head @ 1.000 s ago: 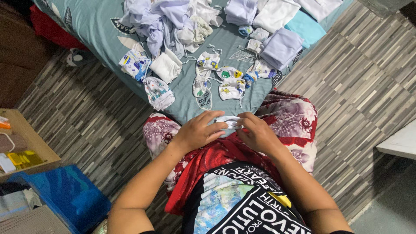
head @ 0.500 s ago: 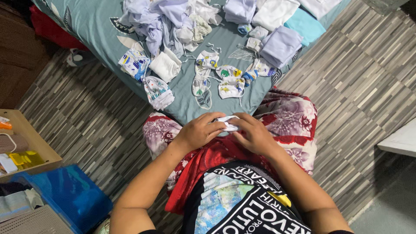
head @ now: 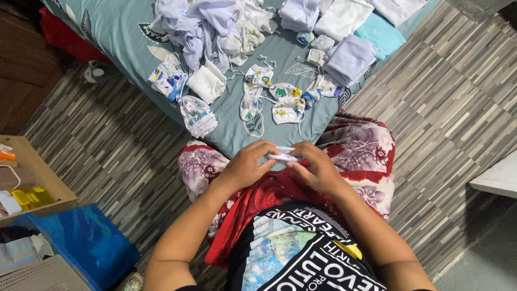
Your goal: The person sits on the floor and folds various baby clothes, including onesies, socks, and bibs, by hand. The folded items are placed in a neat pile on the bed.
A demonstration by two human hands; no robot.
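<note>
Hands [head: 283, 164] pinching small white cloth [head: 282, 157], teal sheet [head: 129, 32] beyond

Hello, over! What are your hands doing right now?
Left hand and right hand together pinch a small white cloth piece over the lap. Nothing in the way.

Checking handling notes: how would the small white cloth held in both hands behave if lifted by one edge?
The cloth is probably floppy: it looks thin and bunches between the left hand and right hand. Likely very light, unlikely to slip.
</note>
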